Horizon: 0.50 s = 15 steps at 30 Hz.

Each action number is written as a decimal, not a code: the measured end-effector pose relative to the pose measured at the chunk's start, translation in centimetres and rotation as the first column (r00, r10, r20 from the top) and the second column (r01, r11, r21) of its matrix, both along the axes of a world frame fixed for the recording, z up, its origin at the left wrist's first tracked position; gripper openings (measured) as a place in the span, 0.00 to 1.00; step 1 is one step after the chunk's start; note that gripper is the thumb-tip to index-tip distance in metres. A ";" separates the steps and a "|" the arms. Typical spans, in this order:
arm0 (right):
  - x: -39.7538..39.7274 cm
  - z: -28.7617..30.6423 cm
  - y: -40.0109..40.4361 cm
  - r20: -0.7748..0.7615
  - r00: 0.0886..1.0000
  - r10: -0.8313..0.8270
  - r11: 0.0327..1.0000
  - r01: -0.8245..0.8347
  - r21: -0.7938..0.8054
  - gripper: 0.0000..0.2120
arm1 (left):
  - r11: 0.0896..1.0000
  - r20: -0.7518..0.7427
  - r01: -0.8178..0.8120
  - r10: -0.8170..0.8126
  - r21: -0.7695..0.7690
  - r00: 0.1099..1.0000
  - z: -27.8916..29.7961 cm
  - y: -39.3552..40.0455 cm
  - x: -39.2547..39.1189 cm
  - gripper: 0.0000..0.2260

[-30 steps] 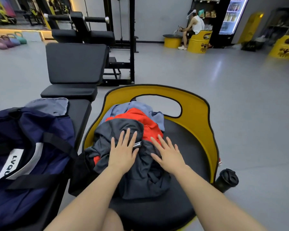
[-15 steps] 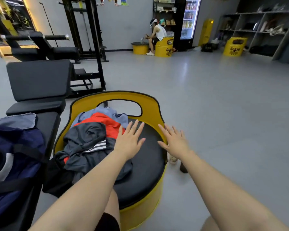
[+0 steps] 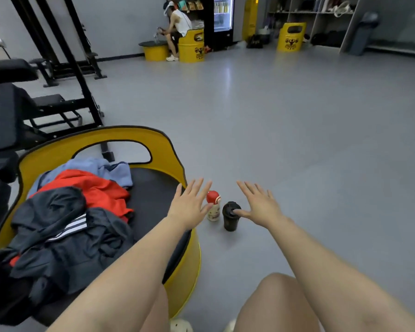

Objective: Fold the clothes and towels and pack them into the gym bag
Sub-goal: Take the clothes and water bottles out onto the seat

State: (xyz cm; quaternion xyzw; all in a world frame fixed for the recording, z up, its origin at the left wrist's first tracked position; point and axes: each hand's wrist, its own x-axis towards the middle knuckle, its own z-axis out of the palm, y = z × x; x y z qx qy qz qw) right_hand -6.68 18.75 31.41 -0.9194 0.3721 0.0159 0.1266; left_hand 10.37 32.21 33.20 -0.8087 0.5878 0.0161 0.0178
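Reaching forward in the head view, the left hand [image 3: 189, 207] and the right hand [image 3: 259, 207] are both spread flat with straight fingers, holding nothing. Below them on the grey floor [image 3: 297, 140] stand a red-capped bottle [image 3: 213, 207] and a black shaker bottle [image 3: 230, 216], just beside each other; any print on them is too small to read. To the left, the clothes lie unfolded on the yellow barrel seat [image 3: 180, 264]: a dark jacket [image 3: 65, 245] with three white stripes, an orange garment [image 3: 94, 188] and a blue garment [image 3: 101, 166]. Far yellow barrel [image 3: 290, 37] carries a black logo, unreadable. The gym bag is out of view.
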 end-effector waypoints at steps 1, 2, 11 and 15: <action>-0.2 -0.7 -0.6 -0.008 1.000 -0.007 1.000 0.007 0.010 0.41 | 1.000 -0.007 0.017 -0.017 0.012 1.000 -0.6 -0.8 -0.1 0.28; -0.3 -1.3 -1.3 -0.021 1.000 -0.015 1.000 0.016 0.018 0.42 | 0.999 -0.013 0.038 -0.038 0.022 0.999 -1.2 -1.8 -0.3 0.28; 0.4 -8.6 -8.0 -0.114 0.991 -0.075 0.985 0.091 0.149 0.45 | 0.983 -0.122 0.133 -0.118 0.125 0.986 -8.2 -11.0 1.1 0.30; 1.3 -12.9 -11.0 -0.160 0.984 -0.073 0.977 0.103 0.189 0.45 | 0.970 -0.181 0.138 -0.102 0.198 0.978 -12.2 -15.0 1.7 0.33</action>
